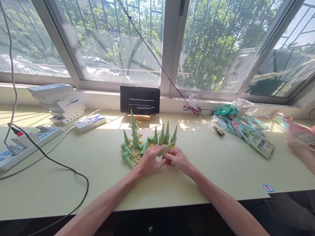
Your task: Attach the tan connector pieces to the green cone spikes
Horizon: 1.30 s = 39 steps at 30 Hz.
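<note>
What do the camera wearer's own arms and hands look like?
The left hand and right hand are bare, without gloves. The left forearm and right forearm show no sleeve, watch or bracelet. A small dark spot marks the left forearm. Whether rings are worn is too small to tell.

Strong daylight pouring in thru the big windows (110, 49), grey frame (171, 42) slap in the mid., outer posts slanting. Green foliage (204, 59) fills the glass, dk. bars (151, 19) crossing it, pale sky top R. White sill (100, 95) along the btm., then a pale yellow-green table (246, 172), sun patches (185, 125) nr. its back edge, v. dk. below the front.
</note>
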Motion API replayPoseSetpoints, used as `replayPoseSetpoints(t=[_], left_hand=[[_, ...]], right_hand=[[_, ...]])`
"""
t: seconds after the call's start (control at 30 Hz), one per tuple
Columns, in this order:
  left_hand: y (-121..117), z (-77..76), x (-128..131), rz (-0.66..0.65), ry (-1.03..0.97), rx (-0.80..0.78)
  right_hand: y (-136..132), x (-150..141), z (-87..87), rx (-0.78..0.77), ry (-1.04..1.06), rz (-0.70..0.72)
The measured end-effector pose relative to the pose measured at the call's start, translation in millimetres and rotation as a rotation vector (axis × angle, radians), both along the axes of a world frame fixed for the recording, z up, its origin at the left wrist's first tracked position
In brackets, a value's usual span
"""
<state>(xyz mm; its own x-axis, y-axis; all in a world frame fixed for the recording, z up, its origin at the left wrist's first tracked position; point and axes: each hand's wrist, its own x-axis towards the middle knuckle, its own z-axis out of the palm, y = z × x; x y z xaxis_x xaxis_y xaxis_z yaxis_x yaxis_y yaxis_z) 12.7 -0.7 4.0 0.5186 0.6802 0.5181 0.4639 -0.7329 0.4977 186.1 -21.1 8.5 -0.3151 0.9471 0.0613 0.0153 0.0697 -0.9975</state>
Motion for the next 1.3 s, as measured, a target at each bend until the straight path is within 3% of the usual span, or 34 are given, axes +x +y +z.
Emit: replayPoseSetpoints(t=[0.13,0.47,1.3], left_hand=[[0,-1.4,0,0.015,-0.007,0.008],[1,-1.5,-1,0.024,0.034,0.034],[0,-2.7,1,0.086,0.011,0.081]], right_hand=[[1,1,-1.2,-0.058,0.056,0.027],[-2,-2,-1.3,0.138,-0.114,-0.057],[-1,-3,-10.2,0.232,-0.201,-0.155]])
